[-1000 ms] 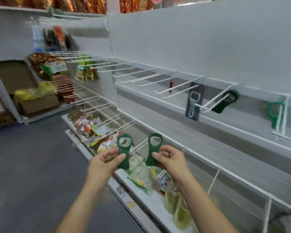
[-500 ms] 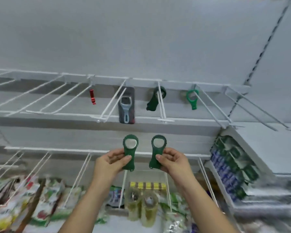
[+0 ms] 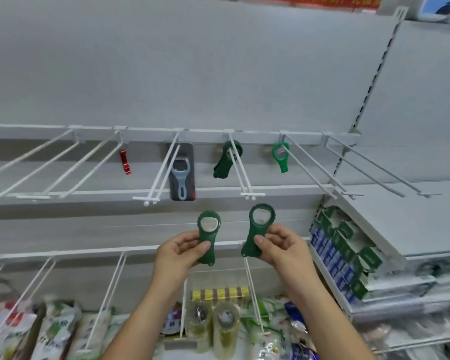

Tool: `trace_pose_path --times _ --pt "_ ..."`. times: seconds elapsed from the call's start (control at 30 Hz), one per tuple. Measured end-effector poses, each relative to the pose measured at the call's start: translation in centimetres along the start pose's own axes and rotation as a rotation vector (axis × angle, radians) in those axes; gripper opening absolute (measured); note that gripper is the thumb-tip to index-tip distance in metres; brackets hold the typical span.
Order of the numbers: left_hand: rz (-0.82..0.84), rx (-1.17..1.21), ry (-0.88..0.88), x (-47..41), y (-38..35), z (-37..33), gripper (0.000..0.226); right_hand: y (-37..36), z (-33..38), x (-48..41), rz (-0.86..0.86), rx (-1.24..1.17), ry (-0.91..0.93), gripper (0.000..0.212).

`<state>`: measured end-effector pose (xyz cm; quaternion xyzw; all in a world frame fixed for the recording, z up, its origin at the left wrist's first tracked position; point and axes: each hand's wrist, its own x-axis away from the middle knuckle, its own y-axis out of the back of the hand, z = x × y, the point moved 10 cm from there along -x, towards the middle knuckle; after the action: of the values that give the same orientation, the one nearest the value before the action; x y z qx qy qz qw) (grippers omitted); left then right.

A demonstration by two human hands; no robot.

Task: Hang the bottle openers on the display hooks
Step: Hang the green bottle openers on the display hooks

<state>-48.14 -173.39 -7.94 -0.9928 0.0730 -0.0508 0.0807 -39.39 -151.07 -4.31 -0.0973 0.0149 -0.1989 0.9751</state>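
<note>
My left hand [image 3: 178,252] grips a dark green bottle opener [image 3: 207,231] by its handle, ring end up. My right hand [image 3: 283,248] pinches a second dark green bottle opener [image 3: 259,227] the same way. Both are held just below the upper row of white wire display hooks. On that row hang a dark green opener [image 3: 225,161] on the middle hook [image 3: 240,172], a lighter green opener [image 3: 281,157], a carded grey-blue opener [image 3: 181,175] and a small red opener [image 3: 125,162]. The right opener's ring sits just under the middle hook's tip [image 3: 252,196].
Bare hooks [image 3: 361,167] extend at the right and several more at the left [image 3: 50,172]. A lower row of hooks [image 3: 112,294] carries packaged goods. Green and blue boxes [image 3: 343,250] fill a shelf at the right. The white back panel [image 3: 218,74] rises above.
The view has swung from along the aisle to face the hook wall and tilted slightly higher. Both hands keep their openers; the right one is raised a little toward the middle hook.
</note>
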Motion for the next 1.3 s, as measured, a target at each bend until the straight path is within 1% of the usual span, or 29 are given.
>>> trace_pose_path --times 0.17,0.33,0.37,0.43,0.47,0.5,0.57,0.63,0.67,0.8,0.97,1.07,1.13,1.23,1.3 --pt "0.002 0.000 -0.020 -0.4 0.5 -0.3 0.029 -2.6 2.9 0.9 0.107 -0.060 0.092 0.023" --pt "-0.010 -0.006 -0.024 -0.3 0.7 -0.2 0.028 -3.6 4.0 1.0 0.150 -0.107 0.146 0.028" --pt "-0.015 -0.007 -0.022 -0.3 0.8 -0.1 0.028 -3.7 4.1 1.1 0.159 -0.111 0.156 0.032" --pt "-0.026 -0.009 -0.015 -0.3 1.1 0.1 0.028 -3.8 4.1 1.1 0.174 -0.105 0.166 0.052" --pt "-0.029 -0.014 -0.015 -0.3 1.2 0.1 0.028 -3.9 4.1 1.2 0.178 -0.101 0.168 0.057" --pt "-0.031 -0.019 -0.017 -0.3 1.3 0.1 0.028 -4.0 4.2 1.3 0.187 -0.097 0.172 0.057" --pt "-0.033 -0.028 -0.022 -0.3 1.3 0.1 0.028 -4.3 4.3 1.5 0.204 -0.095 0.177 0.045" --pt "-0.035 -0.030 -0.025 -0.3 1.3 0.2 0.028 -4.5 4.6 1.6 0.198 -0.109 0.181 0.024" --pt "-0.034 -0.030 -0.026 -0.3 1.2 0.2 0.028 -4.4 4.7 1.6 0.191 -0.117 0.179 0.019" --pt "-0.027 -0.020 -0.030 -0.3 0.8 0.3 0.028 -4.4 4.9 1.1 0.160 -0.126 0.160 0.018" --pt "-0.042 -0.021 -0.035 -0.2 1.2 0.2 0.027 -4.6 3.0 -0.7 0.064 -0.168 0.093 0.010" --pt "-0.046 -0.025 -0.037 -0.1 1.8 0.1 0.028 -4.9 2.1 -2.8 -0.011 -0.224 0.050 0.010" --pt "-0.050 -0.020 -0.035 -0.1 2.2 0.1 0.029 -5.2 2.2 -4.7 -0.044 -0.178 0.046 0.009" --pt "-0.061 0.003 -0.033 0.0 2.7 -0.2 0.028 -6.0 2.8 -7.4 -0.052 -0.108 0.062 0.015" --pt "-0.064 0.009 -0.034 0.0 3.0 -0.4 0.027 -6.5 3.1 -9.1 -0.056 -0.089 0.064 0.010"
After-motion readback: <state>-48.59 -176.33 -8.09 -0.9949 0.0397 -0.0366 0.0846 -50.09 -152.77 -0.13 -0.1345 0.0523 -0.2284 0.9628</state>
